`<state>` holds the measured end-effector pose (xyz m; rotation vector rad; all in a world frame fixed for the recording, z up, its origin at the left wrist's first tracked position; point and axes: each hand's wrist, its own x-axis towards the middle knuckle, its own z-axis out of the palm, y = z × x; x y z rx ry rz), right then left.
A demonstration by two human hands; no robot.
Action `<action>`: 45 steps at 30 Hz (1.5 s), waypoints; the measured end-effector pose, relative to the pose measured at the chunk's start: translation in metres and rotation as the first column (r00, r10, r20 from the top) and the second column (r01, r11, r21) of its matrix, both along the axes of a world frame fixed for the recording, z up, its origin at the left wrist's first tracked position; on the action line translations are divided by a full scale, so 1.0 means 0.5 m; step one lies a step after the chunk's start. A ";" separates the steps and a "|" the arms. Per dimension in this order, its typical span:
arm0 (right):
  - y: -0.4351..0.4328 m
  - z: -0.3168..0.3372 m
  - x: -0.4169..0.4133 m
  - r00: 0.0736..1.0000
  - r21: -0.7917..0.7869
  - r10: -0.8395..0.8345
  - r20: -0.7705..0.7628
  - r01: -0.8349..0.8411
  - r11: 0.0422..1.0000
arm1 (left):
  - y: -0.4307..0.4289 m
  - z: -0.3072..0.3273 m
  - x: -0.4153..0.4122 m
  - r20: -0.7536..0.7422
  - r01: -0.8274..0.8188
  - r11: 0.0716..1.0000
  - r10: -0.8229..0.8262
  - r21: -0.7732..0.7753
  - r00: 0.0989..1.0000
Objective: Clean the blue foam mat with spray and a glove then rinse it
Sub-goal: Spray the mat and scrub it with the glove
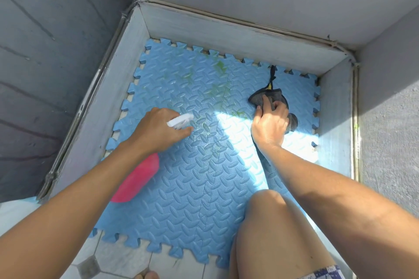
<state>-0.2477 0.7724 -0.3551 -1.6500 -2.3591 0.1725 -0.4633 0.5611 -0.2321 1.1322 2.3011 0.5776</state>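
Observation:
The blue foam mat (pixel 192 179), made of interlocking puzzle tiles with a raised tread pattern, lies on the floor in a walled corner. Greenish stains (pixel 217 70) show on its far part. My left hand (pixel 158 130) grips a spray bottle with a pink body (pixel 138 179) and a white trigger head (pixel 181 120), nozzle pointing toward the mat's middle. My right hand (pixel 269 124) presses a grey glove (pixel 269 97) with a black strap flat on the mat's right side.
Low painted walls (pixel 226 31) enclose the mat on the left, far and right sides. My bare knee (pixel 269 215) rests over the mat's near right part. White floor tiles (pixel 127 258) lie at the near edge, where toes show. A patch of sunlight falls on the mat's right half.

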 end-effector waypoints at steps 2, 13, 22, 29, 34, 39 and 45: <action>-0.001 0.001 0.000 1.000 0.012 0.006 0.004 -0.006 1.000 | -0.019 -0.016 0.021 -0.051 0.037 0.997 -0.040 -0.063 0.998; 0.002 0.001 -0.002 1.000 -0.009 -0.004 0.022 0.004 1.000 | -0.083 -0.011 -0.017 -0.030 -0.090 0.996 0.090 0.013 0.996; -0.215 0.030 -0.030 0.113 -0.113 0.993 -0.041 -0.988 0.107 | -0.130 -0.010 -0.067 -0.092 -0.370 0.913 0.389 0.172 0.917; 0.025 0.024 -0.181 0.196 -0.025 0.980 0.023 -0.980 0.196 | -0.132 -0.014 -0.079 -0.070 -0.386 0.908 0.401 0.161 0.913; 0.178 0.006 -0.267 0.925 0.024 0.370 -0.092 -0.369 0.929 | -0.125 -0.013 -0.076 0.005 -0.366 0.915 0.371 0.169 0.929; 0.159 0.002 -0.274 0.936 0.051 0.350 -0.039 -0.348 0.936 | -0.124 -0.004 -0.071 0.015 -0.337 0.937 0.337 0.096 0.941; 0.153 0.008 -0.272 0.938 0.074 0.345 -0.031 -0.342 0.937 | -0.120 0.018 -0.054 0.004 -0.364 0.923 0.366 0.128 0.931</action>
